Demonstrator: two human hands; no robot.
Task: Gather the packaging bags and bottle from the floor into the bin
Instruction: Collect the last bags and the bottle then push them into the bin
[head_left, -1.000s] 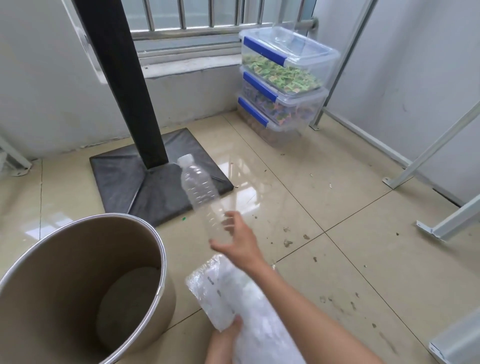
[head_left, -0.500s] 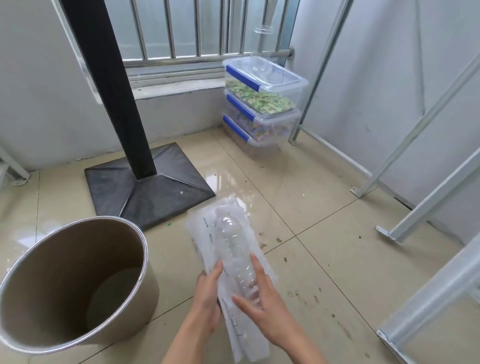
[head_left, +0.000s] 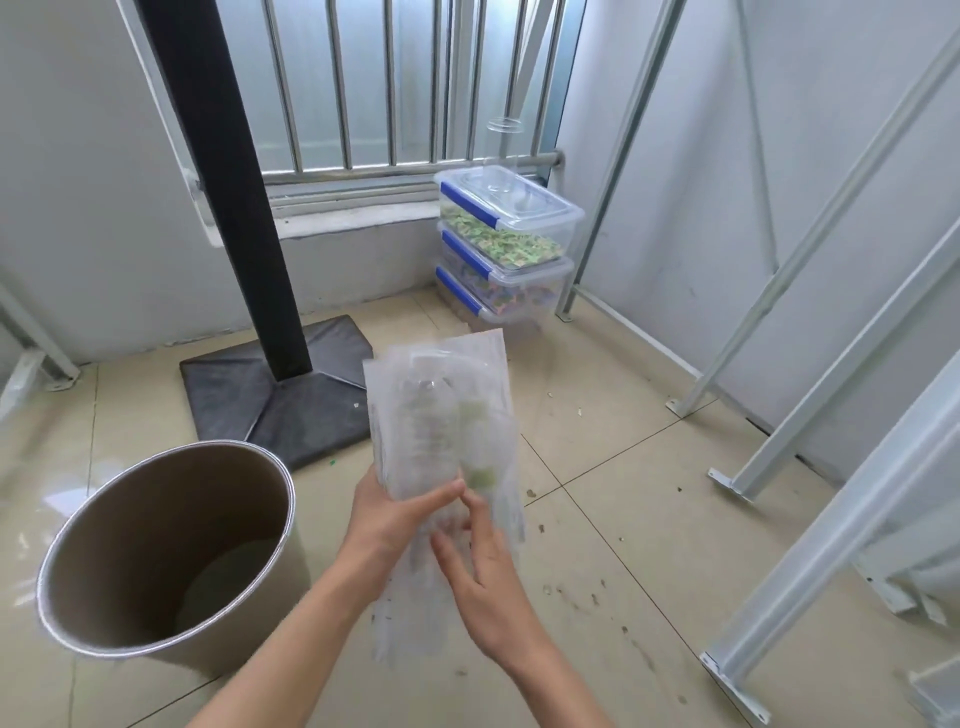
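A stack of clear packaging bags (head_left: 483, 374) stands upright in front of me, with a clear plastic bottle (head_left: 423, 421) lying against its front. My left hand (head_left: 387, 519) grips the bags and the bottle together near their lower part, thumb across the front. My right hand (head_left: 480, 577) rests on the lower right of the bundle, fingers spread against the plastic. The round brown bin (head_left: 104, 525) with a metal rim stands open on the floor to the left of the bundle, tilted toward me. Motion blur softens the bags.
A black post (head_left: 228, 197) on a dark square base (head_left: 249, 395) rises behind the bin. Three stacked clear boxes with blue clips (head_left: 511, 244) sit in the far corner under a barred window. White metal frame legs (head_left: 779, 431) slant along the right wall.
My right hand brought the bottle from the air down onto the bags. Both hands then lifted the bundle upright, and my view rose.
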